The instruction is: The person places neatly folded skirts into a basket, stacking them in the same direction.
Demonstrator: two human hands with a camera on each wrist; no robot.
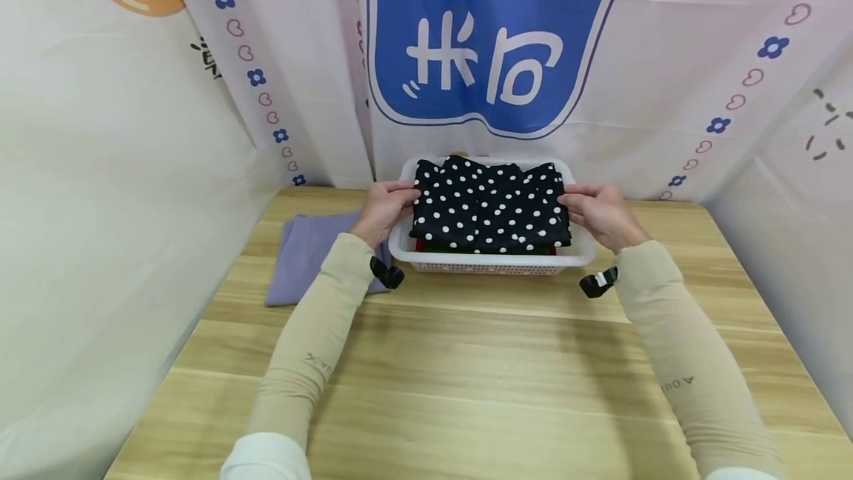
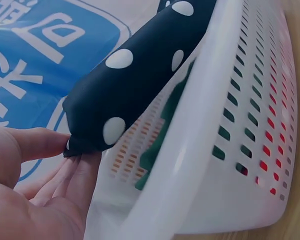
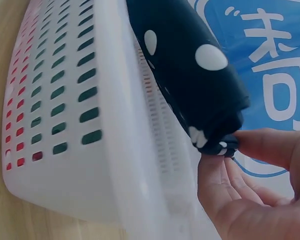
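Observation:
A folded black cloth with white polka dots lies across the top of a white plastic basket. My left hand pinches its left edge between thumb and fingers, as the left wrist view shows up close. On the opposite side my right hand pinches the right edge, thumb above and fingers below. Under the cloth, dark green fabric shows inside the basket. Red stuff appears lower down through the holes of the basket wall. How the cloth rests on the fabric beneath cannot be told.
A folded purple cloth lies on the wooden table left of the basket, partly behind my left forearm. Behind the basket hangs a white curtain with a blue printed sign. A pale wall covering borders the table's right side.

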